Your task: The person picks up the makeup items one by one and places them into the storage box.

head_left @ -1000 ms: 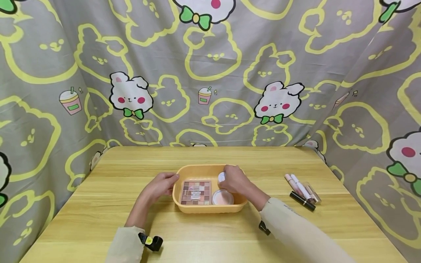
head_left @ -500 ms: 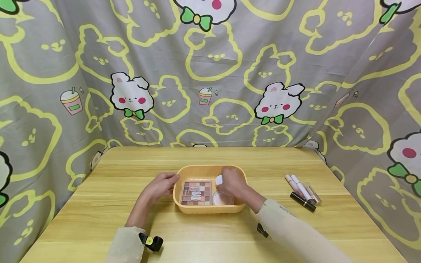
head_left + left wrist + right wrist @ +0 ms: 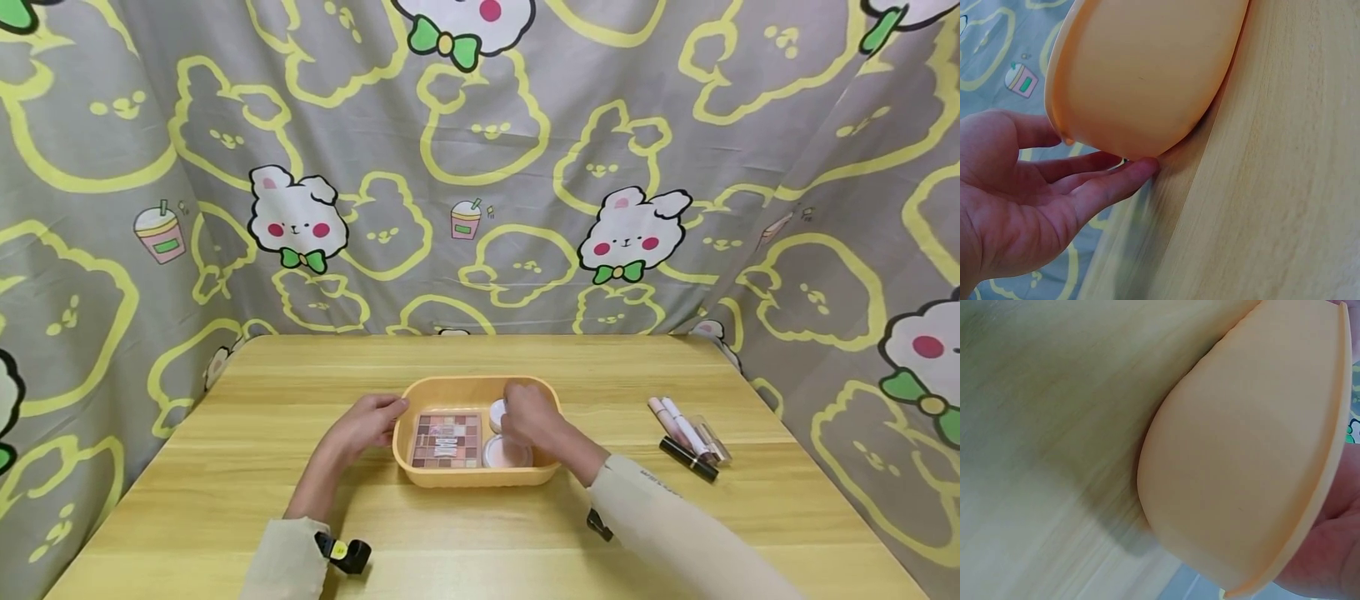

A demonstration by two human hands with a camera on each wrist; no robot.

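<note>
Pressing the left hand point(image 3: 367, 425), with thumb up at the rim and fairly straight fingers lower on the outer wall, against the left end of the orange tub point(image 3: 491, 477), presumably to steady it against sliding. Reaching over the right end with the right hand point(image 3: 534, 417), grip narrow and curled onto a white round item point(image 3: 497, 414) inside the tub, likely for a sure hold in a tight space; cannot tell whether touching the tub's floor. Also inside: a square makeup palette point(image 3: 447, 440) at the left, shades up, and a round compact point(image 3: 507, 452) at the near right, just beside the palette, both apparently laid flat for stability. Outside, well apart to the right on the table point(image 3: 450, 533): slim tubes point(image 3: 684, 427) bunched together, with a black tube point(image 3: 688, 459) at the near side, perhaps for easy reach.
</note>
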